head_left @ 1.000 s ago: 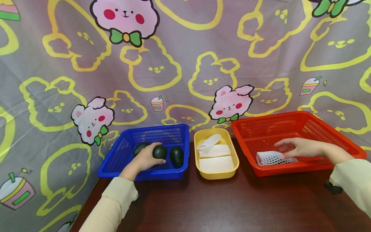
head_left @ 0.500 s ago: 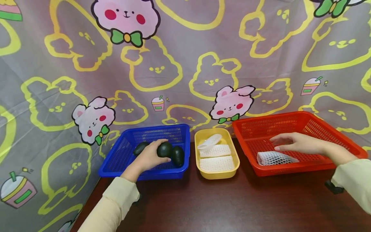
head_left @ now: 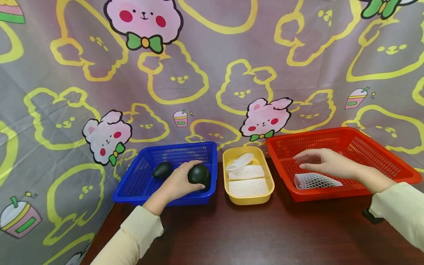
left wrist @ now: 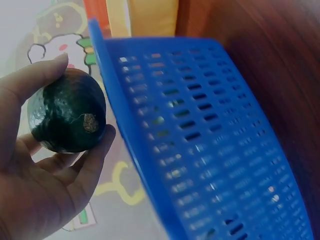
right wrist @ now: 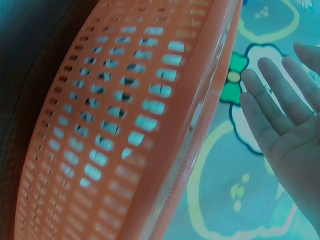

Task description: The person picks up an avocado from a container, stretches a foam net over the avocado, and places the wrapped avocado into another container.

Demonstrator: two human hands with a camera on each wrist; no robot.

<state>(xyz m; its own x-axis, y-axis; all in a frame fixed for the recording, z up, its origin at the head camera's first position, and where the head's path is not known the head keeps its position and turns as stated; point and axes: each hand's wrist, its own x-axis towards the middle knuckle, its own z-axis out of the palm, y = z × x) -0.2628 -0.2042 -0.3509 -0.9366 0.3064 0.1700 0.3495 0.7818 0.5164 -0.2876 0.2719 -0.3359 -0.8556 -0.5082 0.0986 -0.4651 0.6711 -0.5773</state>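
My left hand grips a dark green avocado over the right part of the blue basket. In the left wrist view, thumb and fingers curl round the avocado, its stem scar showing. A second avocado lies farther left in the basket; another is mostly hidden behind the held one. My right hand hovers over the red basket, fingers loosely extended, holding nothing. Below it lies a white foam net sleeve, darker through its mesh; I cannot tell whether something is inside.
Between the baskets stands a yellow tray with white foam net sleeves in it. All three containers stand on a dark brown table. A patterned cloth hangs right behind them.
My left hand has moved right with the avocado, which now covers most of the rightmost one. My right hand has come away from the net sleeve, upward and to the left.
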